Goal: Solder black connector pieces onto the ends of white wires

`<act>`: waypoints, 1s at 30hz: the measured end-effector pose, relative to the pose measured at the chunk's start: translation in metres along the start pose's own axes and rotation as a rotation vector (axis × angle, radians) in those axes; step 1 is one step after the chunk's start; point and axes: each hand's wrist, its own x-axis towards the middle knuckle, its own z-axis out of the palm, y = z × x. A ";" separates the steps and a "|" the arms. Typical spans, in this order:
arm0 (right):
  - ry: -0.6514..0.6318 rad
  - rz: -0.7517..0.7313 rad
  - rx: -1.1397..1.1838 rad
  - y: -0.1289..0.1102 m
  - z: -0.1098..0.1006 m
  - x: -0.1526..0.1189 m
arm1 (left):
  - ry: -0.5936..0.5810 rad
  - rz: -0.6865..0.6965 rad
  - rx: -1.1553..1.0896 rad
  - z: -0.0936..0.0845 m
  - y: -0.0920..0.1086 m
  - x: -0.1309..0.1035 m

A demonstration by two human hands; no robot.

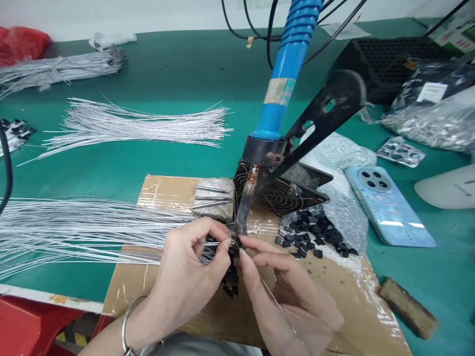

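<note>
Under the soldering iron, fixed in a black metal bracket, my two hands meet at its tip. My left hand is closed, thumb and forefinger pinching what looks like the end of a thin white wire; the fingers partly hide it. My right hand is closed too, fingertips just right of the tip, with a thin strand of solder wire running from them across the palm. Below the fingers lie small black pieces. A bundle of white wires stretches left from behind my left hand.
A cardboard sheet lies under the work. Behind it are a pad with metal pins and a black fan. Loose black parts, a blue phone and a brown block lie right; another wire bundle lies farther back.
</note>
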 end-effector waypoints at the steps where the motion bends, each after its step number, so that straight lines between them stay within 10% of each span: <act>1: -0.008 -0.002 0.002 0.001 0.000 0.000 | 0.000 -0.004 0.005 0.000 0.000 0.000; 30: 0.003 -0.012 0.001 0.000 -0.001 0.000 | -0.023 -0.018 0.017 0.000 -0.002 -0.001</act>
